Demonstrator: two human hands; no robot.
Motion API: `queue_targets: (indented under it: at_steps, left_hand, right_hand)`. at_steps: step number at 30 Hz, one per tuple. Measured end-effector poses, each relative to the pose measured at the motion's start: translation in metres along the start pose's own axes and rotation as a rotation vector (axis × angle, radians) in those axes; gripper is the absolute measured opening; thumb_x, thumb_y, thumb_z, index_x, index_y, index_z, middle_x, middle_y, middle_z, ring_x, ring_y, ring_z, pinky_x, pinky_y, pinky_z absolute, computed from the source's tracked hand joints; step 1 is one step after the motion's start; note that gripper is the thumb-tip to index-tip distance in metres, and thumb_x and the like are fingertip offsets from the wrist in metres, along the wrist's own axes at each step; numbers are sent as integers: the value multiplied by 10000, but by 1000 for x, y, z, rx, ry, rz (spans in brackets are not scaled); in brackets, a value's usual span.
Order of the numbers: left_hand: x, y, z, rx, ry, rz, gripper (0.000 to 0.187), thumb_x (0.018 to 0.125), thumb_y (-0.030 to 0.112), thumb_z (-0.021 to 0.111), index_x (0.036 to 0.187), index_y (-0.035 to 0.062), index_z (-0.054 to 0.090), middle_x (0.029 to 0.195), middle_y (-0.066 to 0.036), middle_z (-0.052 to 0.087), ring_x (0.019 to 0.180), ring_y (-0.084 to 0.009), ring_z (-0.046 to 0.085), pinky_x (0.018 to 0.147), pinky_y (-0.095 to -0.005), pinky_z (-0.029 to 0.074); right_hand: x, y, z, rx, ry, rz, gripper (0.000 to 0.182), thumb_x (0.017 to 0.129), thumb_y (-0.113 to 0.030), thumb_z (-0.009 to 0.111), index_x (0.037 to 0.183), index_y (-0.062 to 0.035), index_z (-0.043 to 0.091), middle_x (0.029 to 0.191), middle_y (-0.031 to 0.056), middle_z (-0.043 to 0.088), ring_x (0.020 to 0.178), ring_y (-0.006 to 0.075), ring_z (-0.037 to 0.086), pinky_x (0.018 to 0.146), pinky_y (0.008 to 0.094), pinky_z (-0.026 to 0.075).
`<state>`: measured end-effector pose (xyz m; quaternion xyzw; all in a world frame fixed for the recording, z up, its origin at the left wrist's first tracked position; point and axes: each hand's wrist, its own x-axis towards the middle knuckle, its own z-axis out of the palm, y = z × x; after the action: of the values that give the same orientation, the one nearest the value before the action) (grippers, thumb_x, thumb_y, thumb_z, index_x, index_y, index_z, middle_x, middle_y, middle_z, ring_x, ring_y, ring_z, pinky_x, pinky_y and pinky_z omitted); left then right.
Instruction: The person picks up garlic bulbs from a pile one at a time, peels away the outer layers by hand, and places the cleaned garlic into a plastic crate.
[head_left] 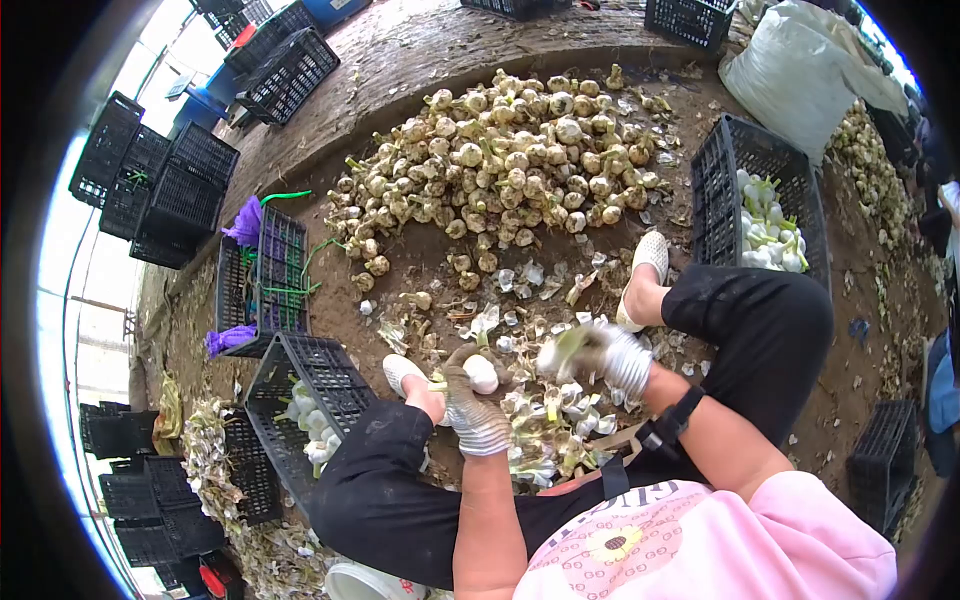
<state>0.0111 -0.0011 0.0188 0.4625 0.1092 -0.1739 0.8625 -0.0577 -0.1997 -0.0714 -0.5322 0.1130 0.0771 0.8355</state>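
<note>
My left hand, in a dirty white knit glove, is closed around a peeled-looking white garlic bulb. A short greenish stem end shows beside its fingers. To the right, my right hand, also gloved, is smeared by motion, so I cannot make out its fingers or anything in them. It is apart from the bulb. Torn garlic skins lie on the ground below and between both hands. Beyond them rises a large heap of unpeeled garlic bulbs with brownish skins and cut stems.
A black crate by my right knee holds clean white garlic. Another black crate with white bulbs stands at my left knee. A crate with purple mesh is farther left. A big white sack stands at the far right.
</note>
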Motion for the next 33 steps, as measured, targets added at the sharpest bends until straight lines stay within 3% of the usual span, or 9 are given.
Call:
queue_targets:
  at_steps: [3, 5, 9, 11, 16, 20, 25, 30, 33]
  left_hand:
    - [1, -17, 4, 344, -190, 193, 545, 848, 544, 471, 1063, 45, 507, 886, -62, 585, 714, -159, 575, 604, -259, 486]
    - [-21, -28, 23, 407, -319, 262, 900, 757, 731, 395, 1303, 18, 340, 1238, -112, 433, 1136, -204, 422, 960, -336, 351]
    - [-23, -12, 26, 474, -206, 184, 524, 799, 303, 669, 1193, 7, 491, 1179, -103, 524, 1085, -194, 487, 924, -324, 390]
    - [-12, 4, 14, 1003, -294, 503, 297, 766, 143, 692, 1010, -4, 608, 978, -97, 622, 910, -197, 581, 810, -316, 454]
    - [-11, -4, 12, 1405, -333, 776, 112, 708, 101, 673, 786, 28, 639, 732, -131, 633, 663, -300, 596, 630, -368, 460]
    - [-13, 0, 14, 1547, -416, 748, 67, 736, 86, 653, 757, 34, 617, 686, -108, 622, 594, -237, 588, 595, -333, 464]
    - [6, -16, -21, 461, -75, -91, 63, 815, 62, 590, 835, 5, 571, 737, -73, 620, 607, -126, 576, 555, -250, 485]
    - [-5, -15, -17, 215, -132, -87, 95, 818, 48, 572, 900, 9, 544, 797, -87, 625, 650, -149, 609, 648, -288, 535]
    - [-13, -14, -8, 519, -196, 49, 94, 815, 44, 572, 896, 10, 538, 817, -89, 628, 693, -154, 617, 665, -281, 531]
  right_hand:
    - [-29, -51, 70, -88, -144, 96, 555, 762, -233, 701, 1222, -28, 468, 1029, 41, 583, 858, 103, 541, 725, 230, 456]
    - [-27, -60, 72, -11, -74, 147, 538, 755, -259, 706, 1189, -23, 492, 993, 35, 588, 865, 92, 541, 746, 248, 454]
    - [-27, -71, 62, 90, 65, 178, 426, 767, -227, 701, 1097, -15, 535, 937, 36, 592, 801, 92, 566, 684, 241, 478]
    - [-26, -71, 57, -78, 67, 167, 399, 775, -185, 693, 1082, 17, 538, 964, 63, 600, 817, 112, 571, 731, 265, 495]
    - [-24, -72, 63, -408, 85, 125, 264, 766, -172, 693, 928, 5, 585, 791, 58, 609, 740, 119, 563, 646, 285, 468]
    - [-24, -65, 53, -776, 1, -33, 269, 754, -161, 679, 962, -18, 586, 852, 92, 619, 747, 158, 573, 673, 311, 465]
    - [-32, -69, 50, -217, -167, 97, 438, 740, -221, 711, 1103, -32, 555, 962, 50, 604, 855, 133, 553, 743, 276, 462]
    - [-29, -69, 52, 55, -231, 25, 599, 721, -340, 730, 1183, -30, 507, 1055, 63, 581, 995, 138, 527, 799, 257, 453]
    - [-24, -49, 56, 330, -87, 125, 622, 745, -484, 655, 1137, -22, 510, 996, 107, 604, 909, 162, 578, 691, 261, 493]
